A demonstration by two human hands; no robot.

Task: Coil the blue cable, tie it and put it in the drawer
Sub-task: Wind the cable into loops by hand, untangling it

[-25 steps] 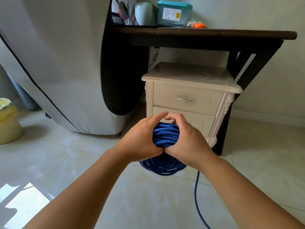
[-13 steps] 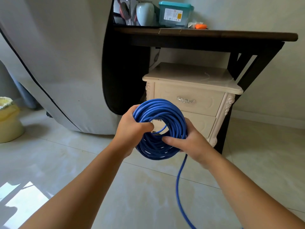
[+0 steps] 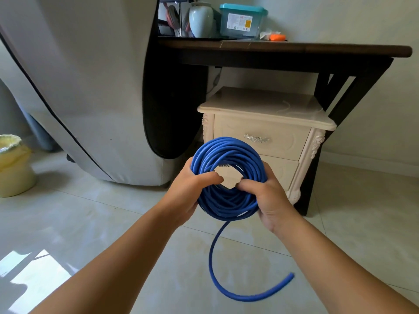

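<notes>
I grip the blue cable (image 3: pixel 229 177) coil with both hands, left hand (image 3: pixel 188 191) and right hand (image 3: pixel 269 196) clamping its sides so the loops stay bunched, tail dangling untied.

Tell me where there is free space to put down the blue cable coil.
The top of the cream nightstand looks bare, though the dark wooden table stands over it. The pale tiled floor between the yellow bin and the nightstand is open. Crowded: the table's left end, with a pale ceramic vase and a teal-lidded plastic box; its right end looks bare.
</notes>
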